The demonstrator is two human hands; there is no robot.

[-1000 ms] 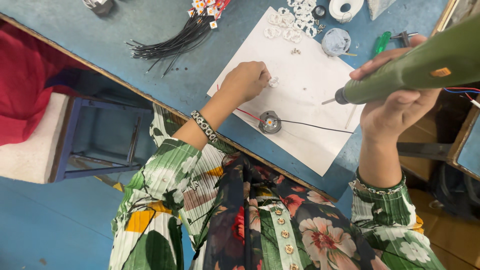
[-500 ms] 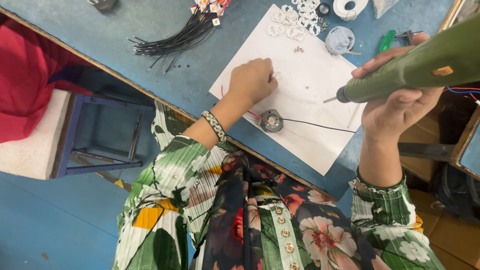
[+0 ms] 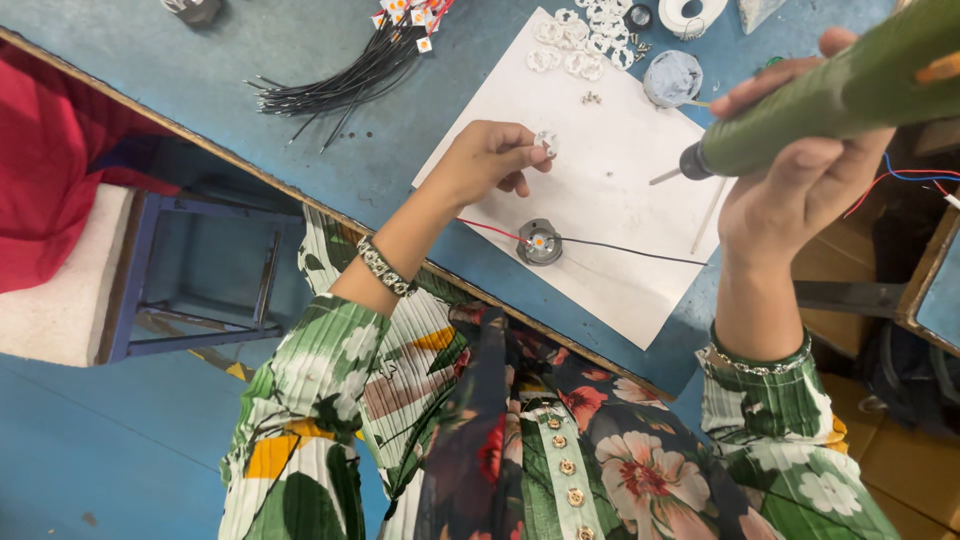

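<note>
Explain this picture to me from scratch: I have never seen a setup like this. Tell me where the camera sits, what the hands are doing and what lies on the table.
There is no machine here: a person works with two bare hands, and the one camera is worn on the head, looking down, so the flowered clothing fills the bottom of the view.

The left hand pinches a small white ring-shaped part between its fingertips above a white sheet of paper. The right hand has its grip around a green powered hand tool with a thin metal tip, raised off the blue table.

On the paper lies a small round metal part with a red and a black wire. At the paper's far end is a cluster of more white rings. A bundle of black wires lies on the table beside it.
</note>
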